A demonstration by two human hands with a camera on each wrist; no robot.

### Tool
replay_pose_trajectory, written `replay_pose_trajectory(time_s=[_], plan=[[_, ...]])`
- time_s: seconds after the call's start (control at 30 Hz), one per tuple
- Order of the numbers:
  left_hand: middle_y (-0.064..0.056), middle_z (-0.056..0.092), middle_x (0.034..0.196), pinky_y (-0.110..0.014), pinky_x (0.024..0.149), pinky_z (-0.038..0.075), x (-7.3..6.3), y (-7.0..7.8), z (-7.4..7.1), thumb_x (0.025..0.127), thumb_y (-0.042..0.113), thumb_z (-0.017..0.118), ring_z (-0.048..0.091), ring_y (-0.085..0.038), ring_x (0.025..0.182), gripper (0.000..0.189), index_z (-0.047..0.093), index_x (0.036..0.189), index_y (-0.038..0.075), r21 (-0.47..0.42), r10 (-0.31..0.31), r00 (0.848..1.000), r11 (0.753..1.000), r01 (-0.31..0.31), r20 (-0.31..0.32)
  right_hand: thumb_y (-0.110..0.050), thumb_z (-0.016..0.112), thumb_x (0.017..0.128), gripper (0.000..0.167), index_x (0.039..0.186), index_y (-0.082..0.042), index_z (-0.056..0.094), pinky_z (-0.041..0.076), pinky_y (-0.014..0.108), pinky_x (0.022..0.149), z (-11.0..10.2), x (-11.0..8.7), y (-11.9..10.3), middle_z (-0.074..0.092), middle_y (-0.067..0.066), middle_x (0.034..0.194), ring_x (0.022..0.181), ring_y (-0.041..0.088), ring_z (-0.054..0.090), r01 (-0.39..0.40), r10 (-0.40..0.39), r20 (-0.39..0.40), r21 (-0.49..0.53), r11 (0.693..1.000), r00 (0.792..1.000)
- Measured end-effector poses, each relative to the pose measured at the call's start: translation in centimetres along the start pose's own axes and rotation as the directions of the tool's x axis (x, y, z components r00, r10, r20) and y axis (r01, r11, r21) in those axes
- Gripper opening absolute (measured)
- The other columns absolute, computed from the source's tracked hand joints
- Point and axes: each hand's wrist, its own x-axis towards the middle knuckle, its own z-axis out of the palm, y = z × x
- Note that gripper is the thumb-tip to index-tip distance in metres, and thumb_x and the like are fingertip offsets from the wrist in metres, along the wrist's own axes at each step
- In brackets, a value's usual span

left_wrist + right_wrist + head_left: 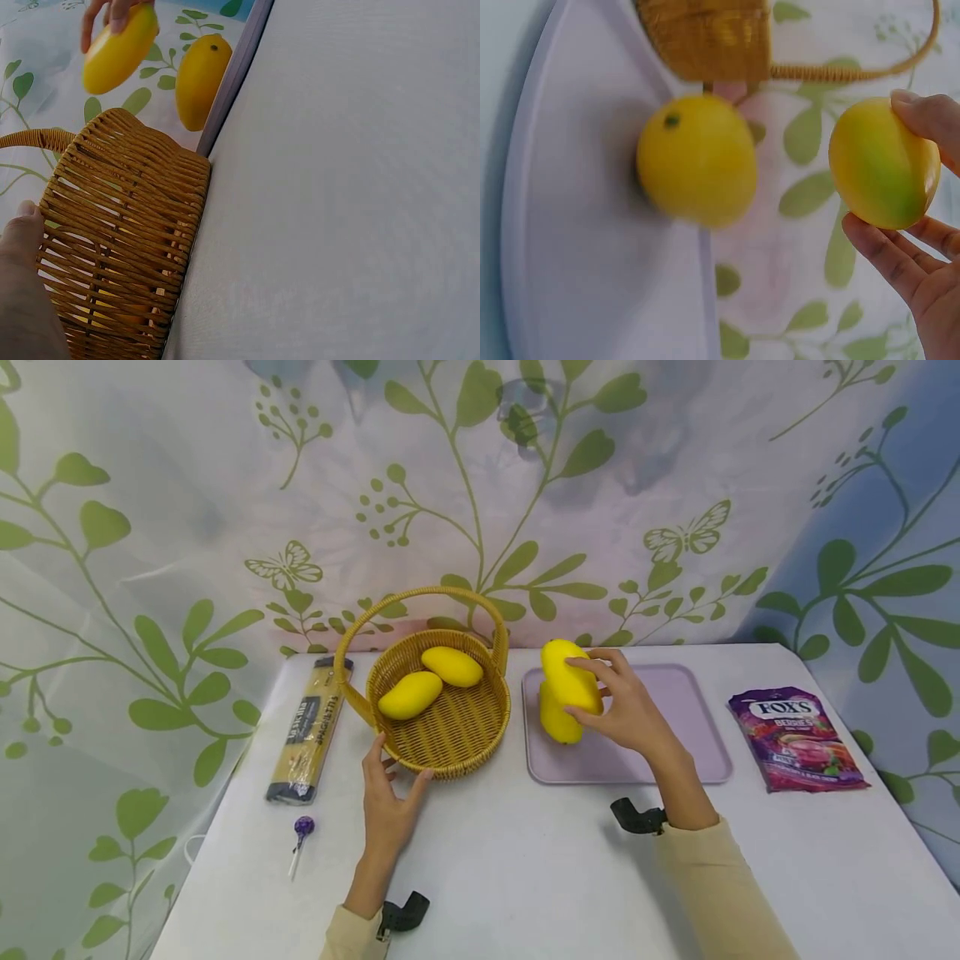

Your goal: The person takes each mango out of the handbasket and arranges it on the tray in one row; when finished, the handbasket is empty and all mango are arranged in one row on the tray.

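Note:
My right hand [628, 706] pinches a yellow mango [570, 681] between thumb and fingers over the lilac tray [675, 760]; the right wrist view shows a greenish patch on this mango [885, 165]. Below it, partly hidden in the head view, another mango [557, 718] sits on the tray. My left hand [388, 810] touches the near left side of a woven basket [457, 764], thumb and fingers spread along its outside. The thumb [26, 225] lies near the rim in the left wrist view. Two mangoes, one left [410, 695] and one farther back [452, 667], lie in the basket.
A spaghetti pack [309, 735] lies left of the basket, with a purple-wrapped lollipop [302, 831] nearer the front. To the tray's right is a purple Fox's candy bag [798, 739]. The basket's tall handle [427, 592] arches above it. A leaf-patterned curtain [480, 485] stands behind the white table.

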Motion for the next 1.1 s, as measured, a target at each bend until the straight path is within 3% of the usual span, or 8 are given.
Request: replay_pose_trajectory(time_s=[0.37, 0.63, 1.1], plan=[[-0.010, 0.038, 0.148, -0.042, 0.090, 0.049, 0.0, -0.1, 0.1, 0.086, 0.034, 0.075, 0.053, -0.024, 0.119, 0.088, 0.023, 0.155, 0.016, 0.002, 0.003, 1.000, 1.000, -0.003, -0.004, -0.015, 0.083, 0.078, 0.066, 0.137, -0.011, 0.054, 0.055, 0.044, 0.077, -0.7, -2.4, 4.1, 0.046, 0.019, 0.127, 0.096, 0.031, 0.056, -0.146, 0.146, 0.002, -0.070, 0.987, 0.989], [-0.010, 0.038, 0.148, -0.043, 0.089, 0.049, 0.0, -0.1, 0.1, 0.086, 0.034, 0.075, 0.053, -0.024, 0.119, 0.088, 0.023, 0.155, 0.015, 0.002, 0.000, 1.000, 1.000, 0.000, -0.002, -0.019, 0.082, 0.080, 0.067, 0.139, -0.010, 0.052, 0.050, 0.035, 0.075, -0.1, -3.4, 5.9, 0.047, 0.022, 0.123, 0.093, 0.033, 0.056, -0.237, 0.243, 0.063, -0.099, 0.967, 0.968], [-0.012, 0.038, 0.148, -0.043, 0.089, 0.049, 0.0, -0.3, 0.2, 0.086, 0.034, 0.075, 0.053, -0.024, 0.119, 0.088, 0.023, 0.155, 0.014, 0.000, 0.015, 1.000, 1.000, -0.015, -0.005, -0.023, 0.073, 0.089, 0.069, 0.147, -0.005, 0.040, 0.052, 0.054, 0.088, 0.6, -3.7, 6.6, 0.043, 0.031, 0.128, 0.104, 0.045, 0.056, -0.307, 0.313, 0.158, -0.064, 0.950, 0.936]])
